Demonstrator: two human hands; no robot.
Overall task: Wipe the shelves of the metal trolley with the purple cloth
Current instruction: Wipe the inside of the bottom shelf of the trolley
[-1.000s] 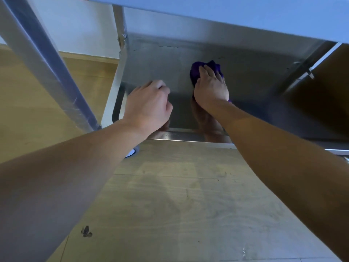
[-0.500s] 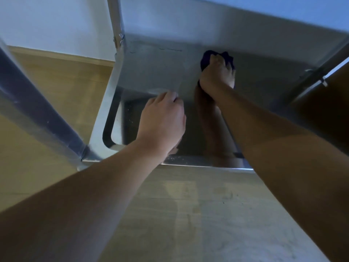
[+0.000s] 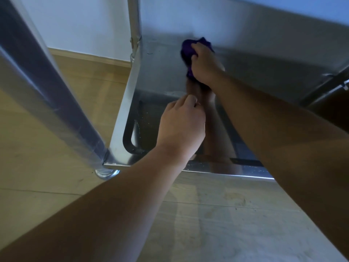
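The metal trolley's bottom shelf (image 3: 160, 72) is a shiny steel tray low over the floor. My right hand (image 3: 204, 65) reaches deep onto it and grips the bunched purple cloth (image 3: 187, 49), pressing it against the shelf near the back. The cloth shows only above and left of my fingers. My left hand (image 3: 181, 125) hovers over the shelf's front part with its fingers curled under and nothing visible in them. Both forearms reflect in the steel.
A thick trolley post (image 3: 47, 91) slants down at the left to a round foot (image 3: 106, 173). A thinner back post (image 3: 134, 29) stands at the shelf's rear left corner. An upper shelf (image 3: 264, 25) overhangs. Wooden floor (image 3: 207, 224) surrounds it, and a white wall (image 3: 85, 25) lies behind.
My right hand has pulled the cloth leftward across the back of the shelf, and its fingers have curled round the cloth. My left hand has stayed over the front part. The view moved closer.
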